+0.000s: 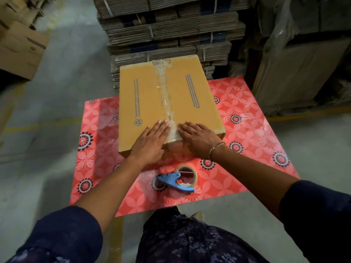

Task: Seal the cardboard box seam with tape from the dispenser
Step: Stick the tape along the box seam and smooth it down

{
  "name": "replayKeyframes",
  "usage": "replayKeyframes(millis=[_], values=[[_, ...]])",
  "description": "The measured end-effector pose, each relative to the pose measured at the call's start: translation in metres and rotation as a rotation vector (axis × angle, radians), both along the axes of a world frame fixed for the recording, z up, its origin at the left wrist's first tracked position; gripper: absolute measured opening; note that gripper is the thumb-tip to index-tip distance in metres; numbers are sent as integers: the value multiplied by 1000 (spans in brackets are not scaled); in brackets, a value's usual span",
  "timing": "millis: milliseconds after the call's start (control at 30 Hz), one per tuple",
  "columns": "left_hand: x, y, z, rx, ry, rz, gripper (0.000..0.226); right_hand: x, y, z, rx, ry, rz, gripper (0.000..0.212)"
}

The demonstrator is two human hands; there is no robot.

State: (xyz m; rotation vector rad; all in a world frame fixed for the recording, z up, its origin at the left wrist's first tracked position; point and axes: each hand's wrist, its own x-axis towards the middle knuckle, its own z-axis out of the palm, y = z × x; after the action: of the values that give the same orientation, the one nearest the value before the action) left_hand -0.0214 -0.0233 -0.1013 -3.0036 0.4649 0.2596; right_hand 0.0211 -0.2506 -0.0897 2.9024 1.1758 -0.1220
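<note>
A closed brown cardboard box (pixel 144 95) with blue print lies on a red flowered table (pixel 247 130). A strip of clear tape (pixel 163 88) runs along its middle seam from the far edge to the near edge. My left hand (pixel 152 139) lies flat on the box top just left of the tape, fingers together. My right hand (pixel 197 137) lies flat just right of the tape, with a gold bracelet on its wrist. The blue tape dispenser (pixel 176 180) with its tan tape roll (pixel 193 174) rests on the table nearer to me, untouched by either hand.
Tall stacks of strapped flat cardboard (pixel 171 29) stand right behind the table. Plastic-wrapped cartons (pixel 296 54) rise at the right, and open cartons (pixel 20 46) sit at the far left. Grey concrete floor (pixel 57 103) surrounds the table.
</note>
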Motion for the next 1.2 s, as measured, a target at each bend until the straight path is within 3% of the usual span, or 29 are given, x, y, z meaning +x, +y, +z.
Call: replayKeyframes(millis=[133,233,367,533,600,700,800,967,1100,1200], values=[[-36,16,-11,-180,-115,150,90,-27,-20,5,253,-37,-19,48],[-51,31,-13,-311,-157,303,86,-30,-35,3,468,1,-240,42],[-49,54,-8,-488,-245,656,80,-5,-53,0,680,106,-577,43],[-31,79,-20,-1022,28,1096,98,31,-54,-1,729,318,-869,74],[-24,94,-50,-1166,50,1125,94,41,-52,-6,820,527,-1030,80],[-24,89,-46,-1281,30,1150,65,47,-54,-18,894,739,-1109,60],[-25,84,-26,-1331,31,1119,41,47,-56,-22,863,729,-1071,61],[-35,125,-29,-1323,30,1110,71,42,-26,-19,825,675,-1027,61],[-49,164,-9,-1395,-58,1120,51,36,26,-8,862,684,-943,58],[-54,192,-6,-1391,-65,1141,39,31,57,-9,886,743,-966,78]])
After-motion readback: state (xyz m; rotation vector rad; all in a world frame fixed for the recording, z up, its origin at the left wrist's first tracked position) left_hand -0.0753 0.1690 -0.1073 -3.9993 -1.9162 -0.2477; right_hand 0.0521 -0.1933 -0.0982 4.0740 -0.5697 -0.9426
